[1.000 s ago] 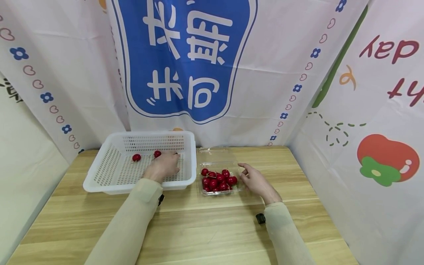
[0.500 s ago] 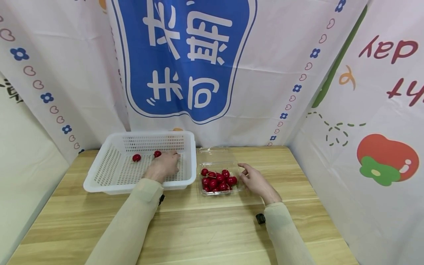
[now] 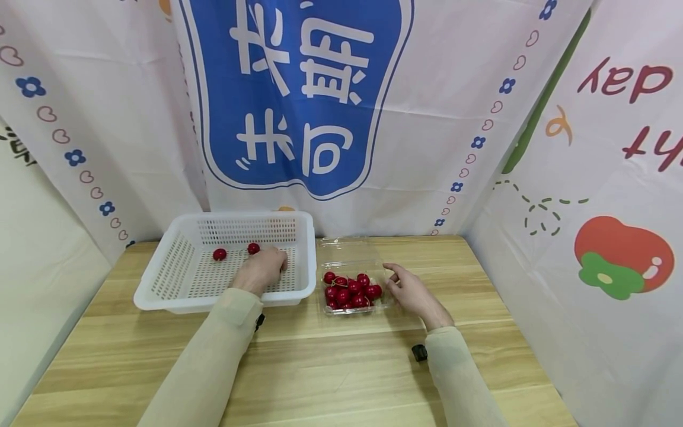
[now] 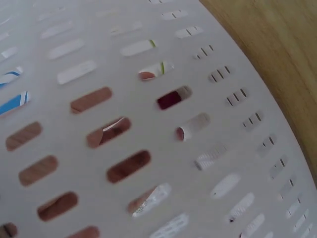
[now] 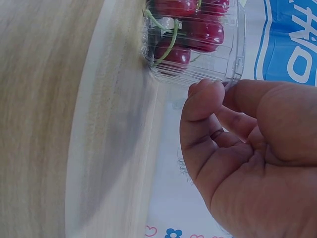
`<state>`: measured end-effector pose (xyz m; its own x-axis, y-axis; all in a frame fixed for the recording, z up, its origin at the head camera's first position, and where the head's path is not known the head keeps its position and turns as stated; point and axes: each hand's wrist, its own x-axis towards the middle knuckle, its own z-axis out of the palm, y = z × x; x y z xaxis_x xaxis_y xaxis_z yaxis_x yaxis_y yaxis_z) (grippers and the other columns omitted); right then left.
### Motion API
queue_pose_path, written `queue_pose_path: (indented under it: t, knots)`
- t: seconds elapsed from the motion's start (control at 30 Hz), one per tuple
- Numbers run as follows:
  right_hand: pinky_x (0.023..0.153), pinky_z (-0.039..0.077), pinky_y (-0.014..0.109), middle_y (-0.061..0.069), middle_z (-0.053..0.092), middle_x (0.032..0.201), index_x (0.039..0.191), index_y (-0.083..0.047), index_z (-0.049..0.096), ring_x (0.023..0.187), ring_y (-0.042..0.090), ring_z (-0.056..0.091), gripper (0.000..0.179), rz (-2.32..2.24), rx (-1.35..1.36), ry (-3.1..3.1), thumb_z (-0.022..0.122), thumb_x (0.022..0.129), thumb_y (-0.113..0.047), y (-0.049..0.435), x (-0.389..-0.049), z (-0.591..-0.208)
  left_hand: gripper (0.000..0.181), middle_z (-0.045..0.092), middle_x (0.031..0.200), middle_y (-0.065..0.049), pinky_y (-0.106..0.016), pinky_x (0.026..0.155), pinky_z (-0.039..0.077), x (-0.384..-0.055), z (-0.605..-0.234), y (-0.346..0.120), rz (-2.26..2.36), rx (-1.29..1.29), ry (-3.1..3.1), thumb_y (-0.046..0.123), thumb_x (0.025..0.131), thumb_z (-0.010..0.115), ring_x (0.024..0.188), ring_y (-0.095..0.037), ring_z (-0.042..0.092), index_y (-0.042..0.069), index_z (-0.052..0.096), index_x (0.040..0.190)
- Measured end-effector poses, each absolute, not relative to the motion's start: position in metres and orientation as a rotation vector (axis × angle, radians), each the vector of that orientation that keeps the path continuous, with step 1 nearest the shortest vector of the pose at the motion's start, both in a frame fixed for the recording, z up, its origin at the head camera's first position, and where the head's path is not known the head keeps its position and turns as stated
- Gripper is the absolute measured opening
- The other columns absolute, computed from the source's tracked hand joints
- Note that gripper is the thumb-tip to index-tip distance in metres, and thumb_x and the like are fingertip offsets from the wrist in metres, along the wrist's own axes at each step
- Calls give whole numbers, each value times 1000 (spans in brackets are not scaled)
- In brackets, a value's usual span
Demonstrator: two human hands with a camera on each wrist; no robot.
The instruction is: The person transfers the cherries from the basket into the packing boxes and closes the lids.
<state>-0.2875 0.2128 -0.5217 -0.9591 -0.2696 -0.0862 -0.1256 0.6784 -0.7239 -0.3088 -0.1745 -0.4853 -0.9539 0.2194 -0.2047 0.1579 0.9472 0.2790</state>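
Note:
My left hand point(image 3: 262, 268) reaches down inside the white slotted basket point(image 3: 155, 290), fingers curled with their tips hidden in the head view. Through the slots in the left wrist view, a dark red cherry point(image 4: 169, 100) and bits of green stem point(image 4: 162, 68) show beside the fingers point(image 4: 91, 99). Two more cherries, one on the left point(image 3: 219, 254) and one near the hand point(image 3: 253, 248), lie on the basket floor. Thumb and finger of my right hand point(image 5: 233, 134) pinch the rim of a clear plastic clamshell box point(image 5: 218, 69), which holds several red cherries point(image 3: 352, 290) with stems.
The box's clear lid point(image 3: 347, 249) stands open toward the back, right beside the basket. Both containers rest on a wood-grain table point(image 3: 331, 367). Printed cloth point(image 3: 427, 118) hangs behind the table and along both sides.
The left hand's fingers have drawn in and dipped slightly within the basket; the dark tip seen earlier by the fingers is now out of sight. The right hand and box stay still.

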Motion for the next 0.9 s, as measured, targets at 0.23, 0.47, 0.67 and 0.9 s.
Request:
queue_pose_path:
  t: [0.23,0.47,0.67,0.9]
  knots:
    - [58,55,28,19,75,118,175,-1,48,70,21,67,55,-1154,-318,2694,59,121,-7,213,-287,-522,13,73,112,-13,-42,85,63,-306,-482,-173,414,282,2878,-6,105,72,97,-26,65,5,76,111]
    - [58,54,27,19,74,119,176,-2,47,71,22,67,55,-1156,-305,2685,58,122,-7,212,-287,-521,10,75,112,-13,-42,86,64,-302,-477,-170,399,354,2919,-2,106,75,97,-25,67,3,78,115]
    - [59,54,26,18,73,118,176,-2,47,70,16,64,55,-1154,-301,2685,57,122,-7,212,-287,-521,14,78,116,-16,-49,98,68,-298,-469,-166,374,422,2992,0,106,75,102,-28,72,1,77,120]
    - [60,54,26,18,73,117,176,-2,48,70,15,64,55,-1142,-305,2694,58,122,-7,213,-287,-522,13,79,113,-15,-49,93,69,-291,-460,-161,393,492,3116,-1,106,74,100,-29,75,2,80,117]
